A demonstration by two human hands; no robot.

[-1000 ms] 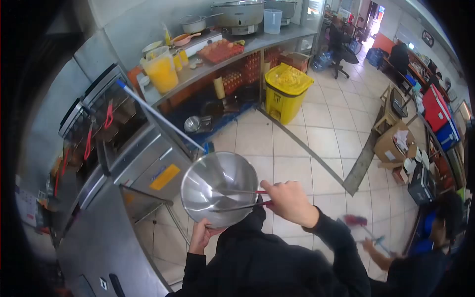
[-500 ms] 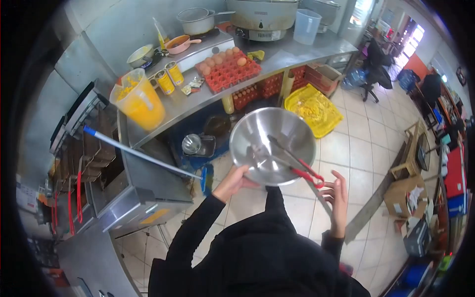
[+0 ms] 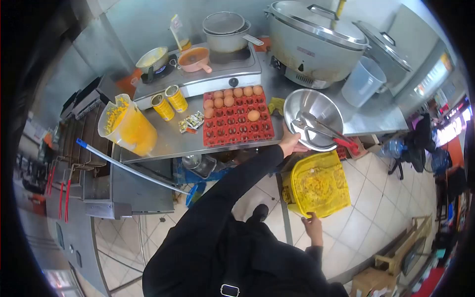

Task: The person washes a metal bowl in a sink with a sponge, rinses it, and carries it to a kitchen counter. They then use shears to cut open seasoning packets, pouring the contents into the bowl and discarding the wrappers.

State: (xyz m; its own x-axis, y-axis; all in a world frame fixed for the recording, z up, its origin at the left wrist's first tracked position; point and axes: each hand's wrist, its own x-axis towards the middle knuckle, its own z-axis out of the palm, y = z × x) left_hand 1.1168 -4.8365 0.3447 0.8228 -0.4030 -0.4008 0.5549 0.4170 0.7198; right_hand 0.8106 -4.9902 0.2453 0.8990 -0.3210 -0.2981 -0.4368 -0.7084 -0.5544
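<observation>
My left hand [image 3: 292,141] grips the near rim of a shiny metal bowl [image 3: 293,105], thumb over the edge. The bowl is tilted toward me at the counter's front edge. Inside it lie tongs with red handles [image 3: 346,144], which stick out over the right rim. Below, a yellow bin [image 3: 341,190] with a stained, crumb-covered top stands on the floor. At its near edge is my right hand [image 3: 312,228], fingers curled against the rim. Left of the bowl, a red egg tray [image 3: 237,133] holds several brown eggs [image 3: 253,116].
On the steel counter [image 3: 185,146] stand a jug of yellow liquid [image 3: 129,127], two yellow cans [image 3: 162,107], small packets [image 3: 191,122], a stove with pans [image 3: 194,59], a large rice cooker [image 3: 316,49] and a clear plastic jug [image 3: 363,81]. A long-handled brush [image 3: 133,166] leans at left.
I have come closer to the counter. My left hand has carried the bowl with the tongs rightward and up to the counter edge. My right hand has left the bowl and reached the yellow bin.
</observation>
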